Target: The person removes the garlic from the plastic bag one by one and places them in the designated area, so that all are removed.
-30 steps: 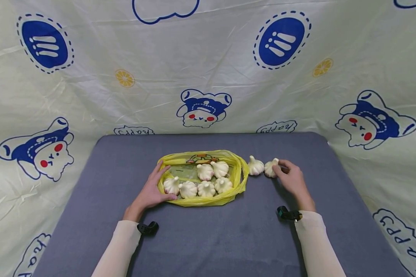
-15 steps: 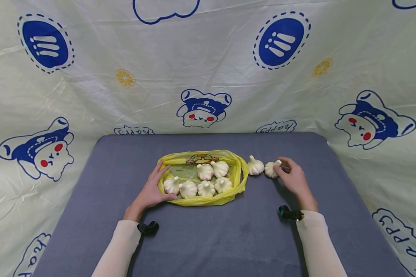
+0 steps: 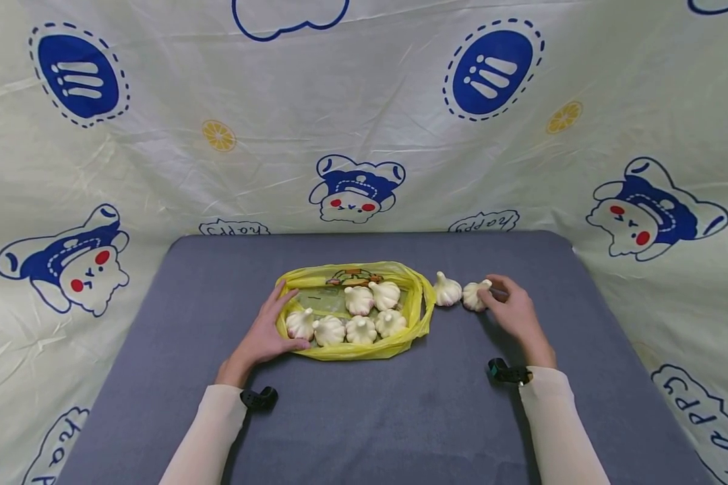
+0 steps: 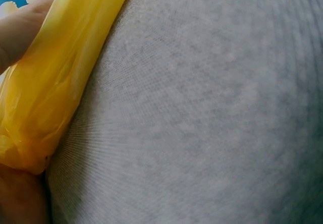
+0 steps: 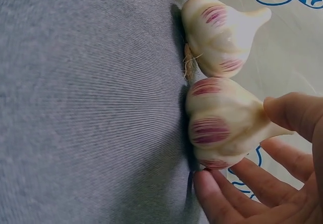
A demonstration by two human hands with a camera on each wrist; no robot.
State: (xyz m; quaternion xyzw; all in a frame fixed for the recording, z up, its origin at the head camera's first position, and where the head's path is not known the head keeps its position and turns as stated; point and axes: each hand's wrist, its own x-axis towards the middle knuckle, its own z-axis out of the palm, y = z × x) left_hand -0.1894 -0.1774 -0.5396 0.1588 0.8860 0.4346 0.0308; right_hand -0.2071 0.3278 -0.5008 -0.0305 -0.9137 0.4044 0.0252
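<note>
A yellow plastic bag [image 3: 370,351] lies spread open in the middle of the table, several garlic bulbs [image 3: 329,331] inside it. My left hand [image 3: 267,333] grips the bag's left end, thumb over the front rim and fingers over the far side. The left wrist view shows the bag's yellow wall [image 4: 65,77] between thumb and fingers. To the right of the bag, my right hand [image 3: 514,315] holds a garlic bulb [image 5: 217,123], thumb at its neck and fingertips low on its side. Another garlic bulb [image 5: 219,35] stands right beside it, close to the bag's right end.
The table has a grey-blue cloth [image 3: 364,417]. Behind it and along both sides hangs a pale sheet [image 3: 400,87] with printed blue figures.
Between the first two frames my right hand shifts slightly right, and the bulb's neck tilts right with it. Since then it has barely moved. The left hand and bag stay put.
</note>
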